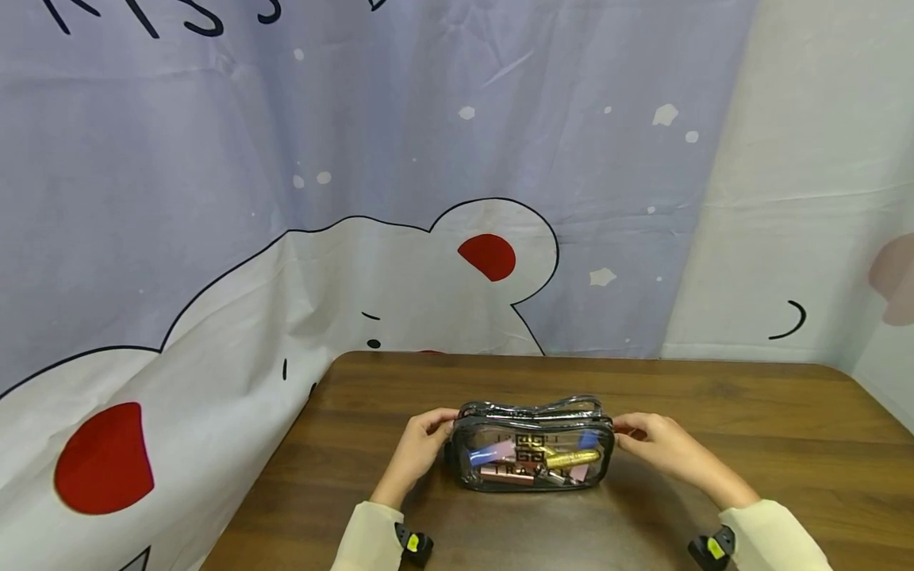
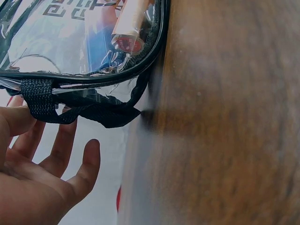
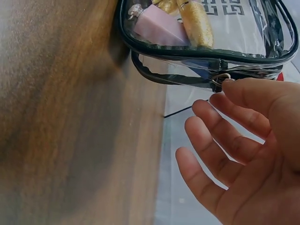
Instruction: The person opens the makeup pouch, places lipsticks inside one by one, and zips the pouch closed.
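Observation:
A clear cosmetic pouch (image 1: pixel 535 423) with black piping stands upright on the wooden table, between both hands. Through its printed front show a gold tube (image 1: pixel 573 459), a pink-and-blue tube (image 1: pixel 493 453) and a pink block-shaped item (image 3: pixel 161 26). At the pouch's left end, my left hand (image 1: pixel 420 448) pinches the edge beside a black fabric tab (image 2: pixel 38 101); its other fingers spread loosely below. My right hand (image 1: pixel 660 446) pinches the small metal zipper pull (image 3: pixel 220 77) at the right end between thumb and index finger. The remaining right fingers curve loosely, apart from the pouch.
The brown wooden table (image 1: pixel 771 444) extends around the pouch, its far edge meeting a hanging cloth (image 1: pixel 400 143) printed with cartoon shapes. Black wrist cameras are strapped by both pale sleeves (image 1: pixel 774 535).

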The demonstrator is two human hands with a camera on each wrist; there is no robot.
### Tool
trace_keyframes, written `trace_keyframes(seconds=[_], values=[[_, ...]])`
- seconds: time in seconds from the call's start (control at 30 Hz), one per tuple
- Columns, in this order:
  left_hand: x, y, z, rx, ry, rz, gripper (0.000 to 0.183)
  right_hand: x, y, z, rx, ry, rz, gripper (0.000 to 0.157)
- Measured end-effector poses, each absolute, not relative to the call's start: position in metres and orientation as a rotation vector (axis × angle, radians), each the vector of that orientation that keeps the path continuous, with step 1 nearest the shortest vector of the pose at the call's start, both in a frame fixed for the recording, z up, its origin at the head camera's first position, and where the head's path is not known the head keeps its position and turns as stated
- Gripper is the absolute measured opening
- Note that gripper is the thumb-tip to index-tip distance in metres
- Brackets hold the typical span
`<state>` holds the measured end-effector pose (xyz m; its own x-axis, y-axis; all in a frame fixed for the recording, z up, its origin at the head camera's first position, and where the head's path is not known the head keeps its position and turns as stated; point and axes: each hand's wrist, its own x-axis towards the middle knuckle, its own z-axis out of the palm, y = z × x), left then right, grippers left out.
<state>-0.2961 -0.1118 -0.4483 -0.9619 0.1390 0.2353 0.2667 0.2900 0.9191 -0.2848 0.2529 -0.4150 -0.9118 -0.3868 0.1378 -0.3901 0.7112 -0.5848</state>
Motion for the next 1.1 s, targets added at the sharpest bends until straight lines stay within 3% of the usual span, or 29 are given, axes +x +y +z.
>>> trace_keyframes(seconds=[0.23, 1.1], values=[[-0.309, -0.116, -0.468, -0.391, -2.416, -1.791, 0.019, -0.284, 0.254, -0.418, 0.644, -2.892, 1.112, 0.029], [-0.309, -0.116, -0.466, -0.369, -2.413, -1.821, 0.019, -0.285, 0.253, -0.418, 0.601, -2.774, 1.074, 0.017]])
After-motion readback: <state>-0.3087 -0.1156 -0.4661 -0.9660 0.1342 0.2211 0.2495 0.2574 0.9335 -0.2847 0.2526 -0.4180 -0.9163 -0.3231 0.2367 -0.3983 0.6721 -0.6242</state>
